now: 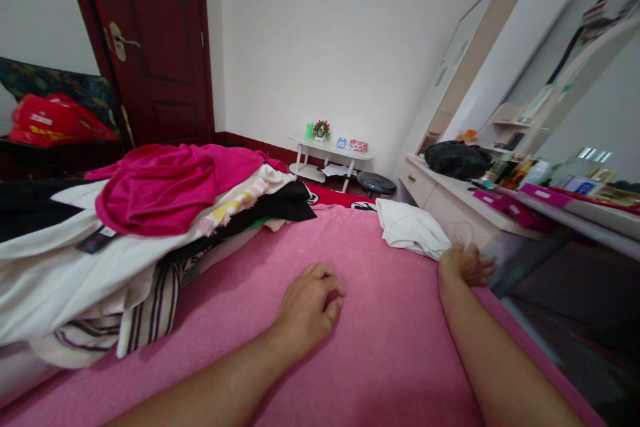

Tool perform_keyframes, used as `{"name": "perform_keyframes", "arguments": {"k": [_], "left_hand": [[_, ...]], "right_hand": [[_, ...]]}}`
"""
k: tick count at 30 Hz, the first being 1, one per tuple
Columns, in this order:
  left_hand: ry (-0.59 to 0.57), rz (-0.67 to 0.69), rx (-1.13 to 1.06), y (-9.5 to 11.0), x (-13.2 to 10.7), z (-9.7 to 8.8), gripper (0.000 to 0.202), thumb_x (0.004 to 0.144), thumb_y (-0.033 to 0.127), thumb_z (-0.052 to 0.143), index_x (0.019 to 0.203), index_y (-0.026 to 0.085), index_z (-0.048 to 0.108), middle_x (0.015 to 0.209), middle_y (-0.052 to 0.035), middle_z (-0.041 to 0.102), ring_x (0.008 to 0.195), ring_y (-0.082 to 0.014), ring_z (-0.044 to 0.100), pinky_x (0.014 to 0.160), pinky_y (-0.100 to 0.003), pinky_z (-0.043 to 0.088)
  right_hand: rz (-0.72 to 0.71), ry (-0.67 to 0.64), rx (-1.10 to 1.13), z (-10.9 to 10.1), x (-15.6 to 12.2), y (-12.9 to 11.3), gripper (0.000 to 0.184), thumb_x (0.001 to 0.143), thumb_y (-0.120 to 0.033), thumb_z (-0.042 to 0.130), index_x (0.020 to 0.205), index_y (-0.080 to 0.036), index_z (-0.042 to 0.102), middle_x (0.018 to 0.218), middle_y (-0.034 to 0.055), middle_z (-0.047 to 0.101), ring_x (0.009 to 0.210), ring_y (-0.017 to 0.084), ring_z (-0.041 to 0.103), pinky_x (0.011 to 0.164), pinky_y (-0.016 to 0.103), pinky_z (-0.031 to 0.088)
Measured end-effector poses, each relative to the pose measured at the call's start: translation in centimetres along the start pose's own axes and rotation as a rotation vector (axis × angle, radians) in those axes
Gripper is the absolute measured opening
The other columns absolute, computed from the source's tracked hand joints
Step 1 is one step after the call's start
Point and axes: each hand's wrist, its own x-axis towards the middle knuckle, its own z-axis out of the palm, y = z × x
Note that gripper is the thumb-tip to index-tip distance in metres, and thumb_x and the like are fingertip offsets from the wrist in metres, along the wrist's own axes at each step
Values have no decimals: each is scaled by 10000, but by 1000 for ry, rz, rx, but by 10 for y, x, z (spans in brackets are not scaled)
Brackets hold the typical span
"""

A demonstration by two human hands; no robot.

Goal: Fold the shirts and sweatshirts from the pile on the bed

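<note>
My left hand [311,300] is above or resting on the pink bedspread [370,333], its fingers loosely bent, with a gap between thumb and forefinger and nothing held. At the bed's right edge, my right hand [466,264] has its fingers spread, slightly blurred, beside the near corner of a folded white garment [413,227]. Whether it touches the cloth I cannot tell. To the left lies a heap of clothes: a bright pink garment [160,193] on top, a white garment [45,273] with a dark tag [96,239], black cloth [287,203] and a striped piece [150,300] underneath.
Along the right stands a white dressing table [423,180] with a black bag [457,159], bottles and magenta boxes [520,207]. Beyond the bed are a small white table [330,147] and a round stool [376,183]. A red bag [60,121] sits near the door [155,47].
</note>
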Motion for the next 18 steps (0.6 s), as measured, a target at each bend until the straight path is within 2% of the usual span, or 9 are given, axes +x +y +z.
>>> {"name": "perform_keyframes", "arguments": {"k": [2, 3, 6, 8, 11, 13, 15, 17, 18], "left_hand": [[-1, -6, 0, 0, 0, 0, 200, 753, 166, 559, 887, 249, 682, 984, -23, 598, 969, -198, 534, 837, -307, 433], [1, -7, -2, 0, -1, 0, 202, 753, 165, 558, 888, 250, 682, 986, -22, 598, 970, -197, 534, 836, -306, 433], [4, -7, -6, 0, -1, 0, 204, 751, 164, 558, 886, 250, 684, 980, -21, 599, 961, -195, 535, 834, -304, 434], [4, -5, -9, -1, -2, 0, 202, 752, 166, 558, 884, 250, 686, 974, -21, 599, 951, -194, 535, 829, -303, 436], [8, -2, -12, -1, -2, 1, 199, 751, 168, 559, 880, 250, 687, 970, -21, 599, 951, -196, 535, 824, -302, 438], [10, -3, -12, -2, -2, 1, 199, 748, 166, 561, 879, 247, 687, 963, -23, 599, 953, -198, 534, 823, -303, 438], [11, -2, -9, -2, -2, 1, 199, 743, 163, 562, 874, 245, 687, 956, -23, 601, 951, -199, 535, 821, -304, 439], [17, 2, -9, -3, -2, 1, 195, 742, 166, 564, 873, 245, 685, 960, -23, 602, 950, -200, 536, 822, -308, 440], [19, 3, -9, -3, -2, 1, 192, 741, 170, 567, 872, 245, 685, 963, -23, 603, 952, -200, 537, 823, -309, 441]], "right_hand": [[-31, 114, 15, -2, -2, -1, 496, 937, -303, 229, 1328, -143, 489, 1456, 226, 301, 1326, 388, 259, 956, 617, 275], [-106, 73, 6, -2, -4, -3, 477, 942, -329, 250, 1314, -181, 510, 1470, 175, 312, 1339, 353, 257, 1000, 584, 253], [-360, -283, -64, 0, -10, -10, 443, 945, -391, 274, 1190, -258, 619, 1349, 100, 501, 1245, 311, 410, 1014, 564, 262], [-364, -379, -113, 2, -13, -14, 447, 935, -452, 297, 1160, -274, 641, 1283, 98, 557, 1201, 333, 453, 985, 599, 282], [-358, -207, -148, -1, -17, -17, 532, 944, -505, 253, 1263, -222, 572, 1432, 140, 406, 1343, 365, 276, 1030, 625, 208], [-492, -189, -113, -2, -17, -18, 552, 955, -505, 216, 1340, -222, 492, 1510, 116, 291, 1394, 314, 193, 1075, 574, 188], [-628, -375, -88, 0, -16, -19, 538, 958, -510, 197, 1389, -277, 420, 1518, 64, 296, 1385, 263, 242, 1089, 534, 210], [-651, -572, -112, 5, -14, -20, 537, 951, -536, 190, 1406, -326, 381, 1511, 32, 320, 1368, 248, 290, 1089, 535, 216], [-631, -616, -130, 8, -13, -20, 542, 949, -544, 177, 1414, -338, 363, 1517, 25, 308, 1370, 246, 288, 1093, 542, 201]]}}
